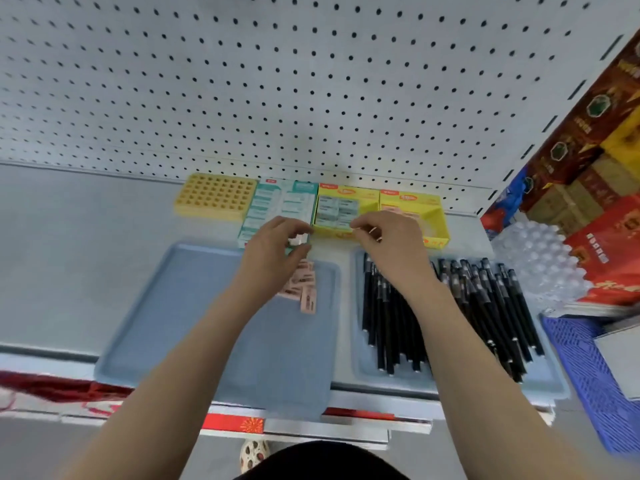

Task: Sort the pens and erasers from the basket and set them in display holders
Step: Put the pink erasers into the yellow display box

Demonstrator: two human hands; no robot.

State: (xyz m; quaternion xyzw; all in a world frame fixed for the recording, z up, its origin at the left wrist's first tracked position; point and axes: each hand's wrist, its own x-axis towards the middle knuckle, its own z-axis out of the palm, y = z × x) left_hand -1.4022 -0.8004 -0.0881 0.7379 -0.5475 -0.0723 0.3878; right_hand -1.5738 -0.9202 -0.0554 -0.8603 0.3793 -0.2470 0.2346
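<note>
— While your arms reach over the shelf (86,254), how do they lie?

— Both run away from me. My left forearm (194,341) crosses the left tray (156,323) and my right forearm (460,341) crosses the right tray (360,370). A purple basket (581,368) sits just beside the right tray, at my right.

— What lies on the trays?

— Black pens (388,323) lie side by side on the right one. Their long axes run near to far, slightly fanned, and some are under my forearm. At the far right corner of the left tray is a loose heap of pink erasers (304,289); the nearest one lies lengthwise away from me.

— And your fingers?

— My left hand (273,244) hovers over the far edge of its tray. Its fingers are curled, thumb and fingertips pinching a small pale eraser (298,239), too blurred to tell which way it points. My right hand (388,244) is knuckles up at the front lip of the yellow box (332,232), thumb meeting forefinger. I cannot tell whether anything is between them.

— Beyond that?

— A row against the pegboard (311,81). From the left: a yellow pen holder (213,197) with a grid of holes, a teal-and-white box (280,202) of erasers, the yellow box with wrapped erasers (337,209) inside, and a second yellow box (415,206).
</note>
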